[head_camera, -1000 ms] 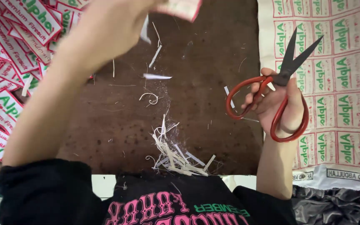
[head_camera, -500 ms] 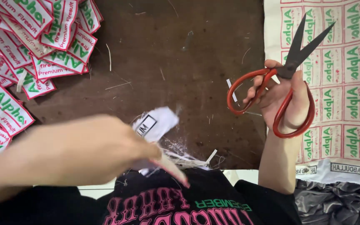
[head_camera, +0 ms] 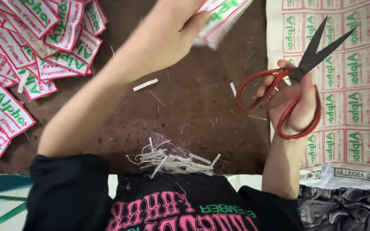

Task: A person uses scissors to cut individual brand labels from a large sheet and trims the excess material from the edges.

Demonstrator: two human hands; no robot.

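Note:
My right hand (head_camera: 294, 102) grips red-handled scissors (head_camera: 298, 77) with dark blades spread apart, held over the edge of a cream fabric sheet (head_camera: 356, 81) printed with rows of green-and-red labels. My left hand (head_camera: 174, 21) reaches to the top of the view and holds a blurred stack of cut labels (head_camera: 223, 17) above the brown table (head_camera: 193, 98). A heap of cut-out woven labels (head_camera: 26, 55) lies at the left.
Thin white trimmings (head_camera: 172, 158) are piled at the table's near edge, with loose strips (head_camera: 145, 84) scattered further out. Dark crumpled plastic (head_camera: 343, 209) lies at the lower right. My black printed shirt (head_camera: 172, 209) fills the bottom.
My left hand has swung from low in front of my chest up to the top of the table, now carrying a stack of labels. My right hand with the scissors has barely moved.

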